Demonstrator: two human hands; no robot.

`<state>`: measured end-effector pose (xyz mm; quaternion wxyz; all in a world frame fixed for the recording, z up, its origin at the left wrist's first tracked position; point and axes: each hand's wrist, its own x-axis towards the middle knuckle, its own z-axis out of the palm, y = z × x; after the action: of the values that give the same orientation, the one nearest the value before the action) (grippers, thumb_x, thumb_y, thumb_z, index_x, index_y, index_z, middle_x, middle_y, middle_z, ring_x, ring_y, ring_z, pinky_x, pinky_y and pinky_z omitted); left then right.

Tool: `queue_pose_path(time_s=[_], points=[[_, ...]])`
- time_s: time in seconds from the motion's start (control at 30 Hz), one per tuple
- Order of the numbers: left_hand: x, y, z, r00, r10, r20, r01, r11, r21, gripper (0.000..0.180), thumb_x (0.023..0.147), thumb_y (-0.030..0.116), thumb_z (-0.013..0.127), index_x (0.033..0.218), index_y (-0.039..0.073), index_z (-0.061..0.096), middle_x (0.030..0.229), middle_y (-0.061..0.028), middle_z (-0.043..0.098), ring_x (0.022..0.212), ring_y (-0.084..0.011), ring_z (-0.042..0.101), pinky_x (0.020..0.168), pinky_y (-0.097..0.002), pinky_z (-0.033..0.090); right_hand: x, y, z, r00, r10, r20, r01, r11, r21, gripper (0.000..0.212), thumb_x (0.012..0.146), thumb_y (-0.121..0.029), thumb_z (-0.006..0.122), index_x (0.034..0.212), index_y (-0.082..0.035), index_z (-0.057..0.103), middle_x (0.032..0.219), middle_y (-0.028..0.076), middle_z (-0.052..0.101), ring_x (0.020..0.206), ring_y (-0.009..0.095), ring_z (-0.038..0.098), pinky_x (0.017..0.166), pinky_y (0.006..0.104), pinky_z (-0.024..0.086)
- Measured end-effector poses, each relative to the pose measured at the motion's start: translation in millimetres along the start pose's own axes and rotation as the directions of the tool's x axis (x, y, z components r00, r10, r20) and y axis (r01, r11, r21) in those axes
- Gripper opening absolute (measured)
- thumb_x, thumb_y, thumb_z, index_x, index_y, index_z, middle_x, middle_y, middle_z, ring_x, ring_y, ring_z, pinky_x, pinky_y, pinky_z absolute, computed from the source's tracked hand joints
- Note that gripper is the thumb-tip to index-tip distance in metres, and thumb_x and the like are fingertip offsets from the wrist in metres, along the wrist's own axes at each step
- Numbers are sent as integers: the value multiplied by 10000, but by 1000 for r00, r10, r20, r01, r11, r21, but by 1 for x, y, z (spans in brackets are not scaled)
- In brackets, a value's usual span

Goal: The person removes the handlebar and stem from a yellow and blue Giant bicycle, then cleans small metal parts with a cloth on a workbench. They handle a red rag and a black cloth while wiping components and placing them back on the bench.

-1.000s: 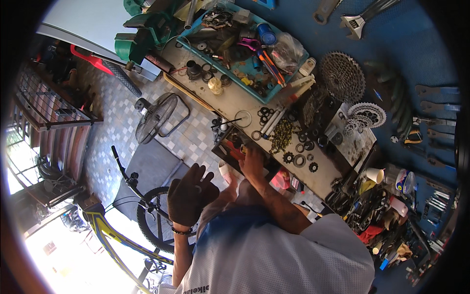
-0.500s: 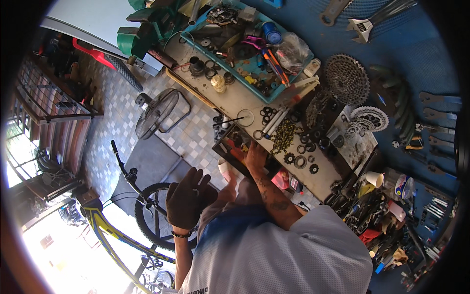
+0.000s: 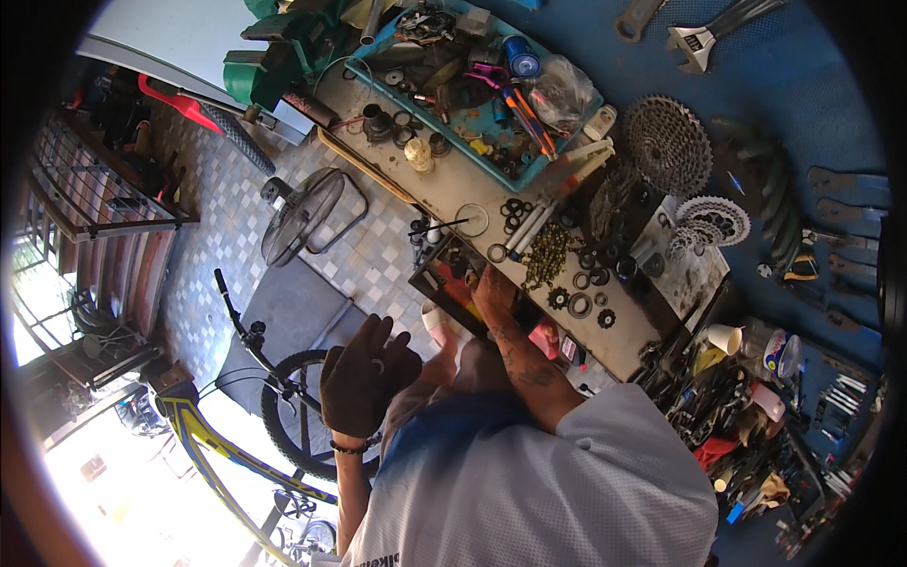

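My left hand (image 3: 368,383) wears a dark brown work glove with a ring over one finger and a beaded bracelet at the wrist. It is raised in front of my body, fingers stretched out, with nothing in it. My bare right hand (image 3: 491,291) reaches down into a pulled-out drawer (image 3: 442,300) under the workbench edge. Its fingertips are hidden among red, yellow and dark items in there, so any hold is not visible.
On the workbench (image 3: 444,189) lie a teal tray (image 3: 453,151) of parts, a yellowish chain (image 3: 548,260), chainrings (image 3: 710,223) and a cassette (image 3: 667,146). A fan (image 3: 304,219) stands on the tiled floor. A yellow bicycle frame (image 3: 203,439) is at the lower left.
My right hand has shifted slightly inside the drawer. The gloved left hand stays in nearly the same place, its fingers a little more spread.
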<state>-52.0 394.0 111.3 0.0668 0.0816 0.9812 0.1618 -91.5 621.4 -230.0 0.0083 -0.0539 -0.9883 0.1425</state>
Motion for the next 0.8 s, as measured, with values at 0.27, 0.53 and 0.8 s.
queue_pose_path(time_s=[0.27, 0.53, 0.8], points=[[-6, -9, -4, 994, 55, 98, -63, 995, 82, 431, 910, 348, 715, 1324, 225, 727, 1455, 7, 653, 1303, -154, 614, 967, -345, 504, 3, -49, -168, 608, -385, 694, -375, 632, 679, 318, 945, -295, 781, 1082, -12, 738, 897, 114, 765, 781, 194, 720, 706, 388, 582], [-15, -15, 2, 999, 27, 29, -28, 999, 42, 407, 904, 342, 732, 1288, 208, 745, 1415, -1, 680, 1255, -164, 646, 953, -340, 511, 185, 3, -237, 971, -157, -180, 181, 975, 127, 310, 922, -185, 778, 1195, -92, 665, 1081, 117, 702, 1040, 346, 686, 825, 473, 585], [-26, -27, 12, 999, 31, -8, -30, 994, 107, 461, 880, 401, 759, 1327, 297, 721, 1424, 11, 658, 1139, -188, 694, 907, -372, 569, 214, 23, -212, 951, -309, 16, 303, 943, 137, 192, 921, -239, 791, 977, -57, 763, 949, 95, 728, 855, 311, 715, 756, 449, 581]])
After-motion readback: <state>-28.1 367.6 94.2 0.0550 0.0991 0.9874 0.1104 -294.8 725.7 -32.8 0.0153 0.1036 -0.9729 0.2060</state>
